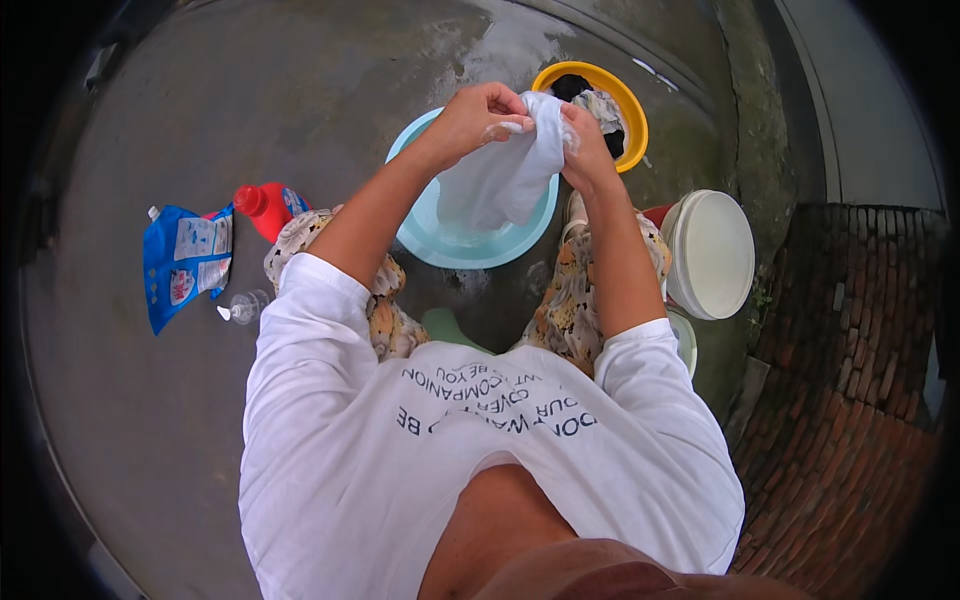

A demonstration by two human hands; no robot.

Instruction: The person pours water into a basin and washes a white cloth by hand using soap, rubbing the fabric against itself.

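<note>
A wet white cloth (pixel 517 176) hangs bunched between my two hands, its lower part reaching down into a light blue basin (pixel 480 255). My left hand (pixel 487 116) pinches the cloth's upper edge between thumb and fingers, with white suds on the thumb. On the other side, my right hand (pixel 589 146) grips the same top fold, and foam clings near its fingers. The basin stands on the ground between my feet; the cloth and my left forearm cover part of it.
Beyond my right hand sits a yellow basin (pixel 637 124) holding black and patterned garments. At left are a red bottle (pixel 262 210), a blue pouch (pixel 187 255) and a clear pump bottle (pixel 246 306). A lidded white bucket (pixel 712 255) stands at right, near a brick surface (pixel 840 450).
</note>
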